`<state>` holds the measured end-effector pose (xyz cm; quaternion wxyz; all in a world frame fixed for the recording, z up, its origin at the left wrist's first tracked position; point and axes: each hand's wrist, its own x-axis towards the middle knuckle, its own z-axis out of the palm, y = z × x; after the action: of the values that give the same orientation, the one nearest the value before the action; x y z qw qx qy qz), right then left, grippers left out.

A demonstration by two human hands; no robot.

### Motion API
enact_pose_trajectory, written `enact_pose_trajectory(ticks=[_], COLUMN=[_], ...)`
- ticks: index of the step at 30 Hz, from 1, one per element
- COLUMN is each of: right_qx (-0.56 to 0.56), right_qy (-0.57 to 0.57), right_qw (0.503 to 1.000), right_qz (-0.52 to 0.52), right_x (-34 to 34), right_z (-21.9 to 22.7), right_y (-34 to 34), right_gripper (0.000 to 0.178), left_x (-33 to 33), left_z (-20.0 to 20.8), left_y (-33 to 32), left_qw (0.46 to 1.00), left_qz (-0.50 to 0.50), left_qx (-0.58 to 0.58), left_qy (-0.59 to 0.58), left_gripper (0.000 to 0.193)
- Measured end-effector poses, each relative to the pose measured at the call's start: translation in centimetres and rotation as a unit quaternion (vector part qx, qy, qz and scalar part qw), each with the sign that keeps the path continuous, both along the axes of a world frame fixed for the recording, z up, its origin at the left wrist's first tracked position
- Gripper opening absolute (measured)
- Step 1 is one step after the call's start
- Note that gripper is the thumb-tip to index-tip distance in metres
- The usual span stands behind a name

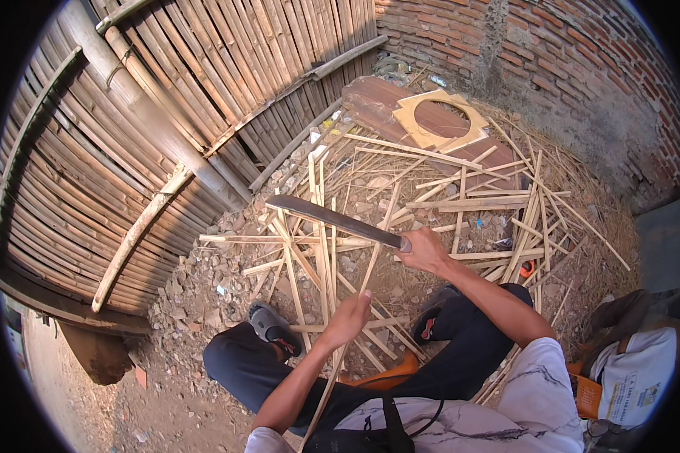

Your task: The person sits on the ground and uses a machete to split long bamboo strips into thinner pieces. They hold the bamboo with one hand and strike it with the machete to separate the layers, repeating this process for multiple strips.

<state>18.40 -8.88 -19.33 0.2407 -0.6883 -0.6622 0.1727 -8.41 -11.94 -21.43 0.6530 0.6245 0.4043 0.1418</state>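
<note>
My right hand is closed round the handle of a machete. Its long dark blade points left and slightly away from me, over the pile of strips. In front of my lap my left hand grips a long, thin bamboo strip. This strip slants from the lower edge up to the right, crossing near the blade by the handle; whether the two touch I cannot tell. Loose bamboo strips lie crisscrossed on the ground between and beyond my feet.
On the left stands a bamboo-slat wall with poles, and at the back right a brick wall. A board with a round hole lies on a brown panel. A white sack sits at right. Rubble covers the ground.
</note>
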Motion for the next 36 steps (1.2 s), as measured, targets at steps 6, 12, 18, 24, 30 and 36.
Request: enact_pose_trajectory(ticks=[6, 12, 18, 24, 30, 36], right_qx=[-0.003, -0.035, -0.007, -0.077, -0.089, 0.002], right_qy=[-0.035, -0.006, -0.044, -0.046, 0.242, 0.325], right_qw=[0.999, 0.994, 0.999, 0.987, 0.881, 0.904], right_qz=[0.006, -0.103, 0.017, -0.135, -0.396, -0.279], right_x=[0.3, 5.5, 0.3, 5.2, 19.0, 14.2], right_z=[0.1, 0.7, 1.2, 0.9, -6.3, -2.5], right_y=[0.4, 2.0, -0.3, 3.4, 3.8, 2.9], right_gripper=[0.023, 0.027, 0.026, 0.033, 0.026, 0.032], left_x=[-0.5, -0.5, -0.3, -1.6, -2.1, -2.4], left_z=[0.0, 0.5, 1.3, 1.7, 1.4, 1.4], left_y=[0.2, -0.5, -0.1, -0.6, 1.0, 1.5], left_qw=[0.997, 0.994, 0.997, 0.983, 0.992, 0.997], left_qz=[-0.006, -0.026, -0.019, -0.02, -0.024, 0.046], left_qx=[0.064, 0.095, 0.061, 0.168, 0.112, 0.021], left_qy=[0.032, 0.043, 0.04, 0.078, 0.057, 0.056], left_gripper=[0.05, 0.049, 0.048, 0.048, 0.051, 0.049])
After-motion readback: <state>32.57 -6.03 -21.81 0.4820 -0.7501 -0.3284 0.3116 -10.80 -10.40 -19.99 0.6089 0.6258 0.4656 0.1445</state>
